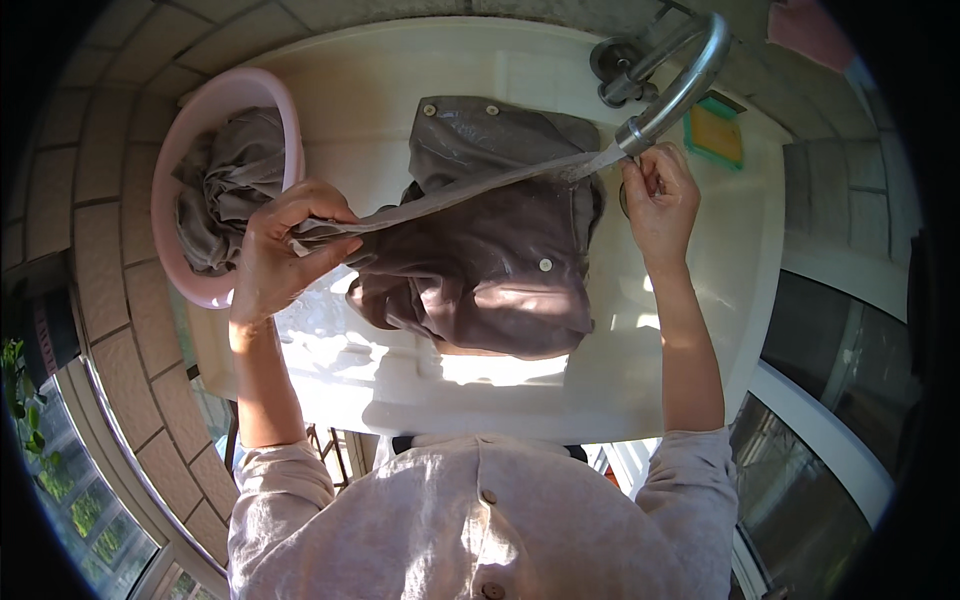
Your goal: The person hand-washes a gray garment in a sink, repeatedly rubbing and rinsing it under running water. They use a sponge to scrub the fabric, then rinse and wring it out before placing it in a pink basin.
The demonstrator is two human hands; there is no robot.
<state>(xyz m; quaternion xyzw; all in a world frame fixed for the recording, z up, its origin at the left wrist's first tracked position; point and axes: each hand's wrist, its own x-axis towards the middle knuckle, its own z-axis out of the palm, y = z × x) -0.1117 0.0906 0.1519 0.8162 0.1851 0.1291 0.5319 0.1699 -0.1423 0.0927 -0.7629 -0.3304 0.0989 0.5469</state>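
Observation:
A wet grey-brown buttoned garment lies in a pale sink. Its long edge is stretched between my two hands, rising from left to right. My left hand pinches gathered cloth beside the pink basin. At the other end, my right hand grips the edge with closed fingers, just beside the spout of the metal faucet. Water runs from the spout onto the stretched strip. Light buttons show on the garment's back part and near its right side.
A pink plastic basin holding crumpled grey-brown cloth stands at the sink's left. Behind my right hand, a yellow and green sponge rests near the back right corner. Tiled walls border the sink. Sunlight falls on the near part of the sink.

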